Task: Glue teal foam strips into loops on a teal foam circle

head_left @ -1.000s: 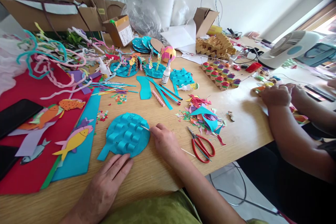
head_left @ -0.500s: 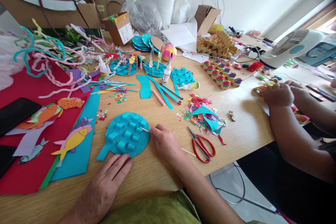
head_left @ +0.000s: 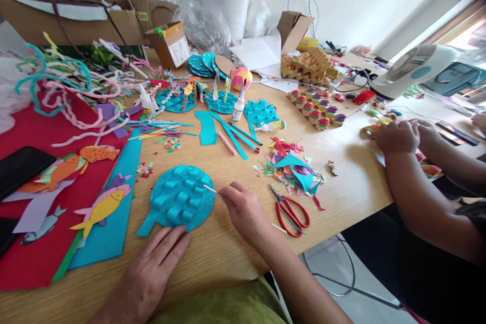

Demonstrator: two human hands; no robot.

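A round turquoise paper piece (head_left: 178, 202) with woven, raised strips lies on the wooden table (head_left: 228, 253) in front of me. My left hand (head_left: 157, 263) rests flat on the table, fingers stretched out, its tips touching the piece's near edge. My right hand (head_left: 245, 210) pinches a thin wooden stick (head_left: 210, 190), whose tip points at the right rim of the turquoise piece. Red-handled scissors (head_left: 290, 210) lie just right of that hand.
Paper fish (head_left: 100, 207) lie on red and blue sheets at left beside a black phone (head_left: 23, 168). Coloured scraps (head_left: 292, 164), glue bottles (head_left: 239, 106), pipe cleaners and cardboard boxes crowd the far table. Another person's hands (head_left: 402, 136) work at right near a white fan (head_left: 413, 68).
My right hand has lifted slightly and shifted a little right with the stick. The left hand stays put. The view has drifted a little.
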